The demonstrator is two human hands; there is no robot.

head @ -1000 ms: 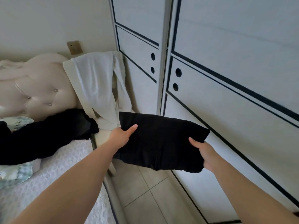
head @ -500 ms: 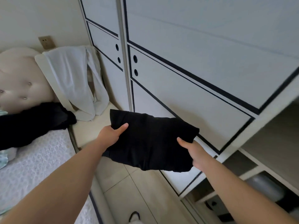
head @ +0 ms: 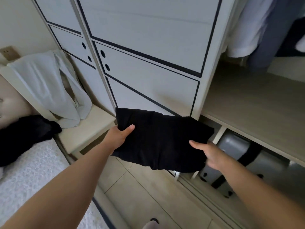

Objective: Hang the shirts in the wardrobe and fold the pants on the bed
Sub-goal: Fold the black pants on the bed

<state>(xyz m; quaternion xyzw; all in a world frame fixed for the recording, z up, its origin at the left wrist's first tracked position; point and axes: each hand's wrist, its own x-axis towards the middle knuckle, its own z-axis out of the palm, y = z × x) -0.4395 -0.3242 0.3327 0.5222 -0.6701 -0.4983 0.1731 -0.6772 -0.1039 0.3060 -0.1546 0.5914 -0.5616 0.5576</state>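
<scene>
Hands (head: 118, 138) (head: 212, 154) partly under folded pants (head: 161, 139)

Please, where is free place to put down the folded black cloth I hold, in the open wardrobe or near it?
Free for the folded black cloth: the wide wooden shelf, bordered by the door frame and the hanging clothes above; also the nightstand top in front of the white garment. Crowded: the compartment under it, filled by a grey suitcase.

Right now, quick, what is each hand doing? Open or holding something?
Left hand: closed on the folded black garment, thumb on top.
Right hand: closed on the same garment's other side.
</scene>
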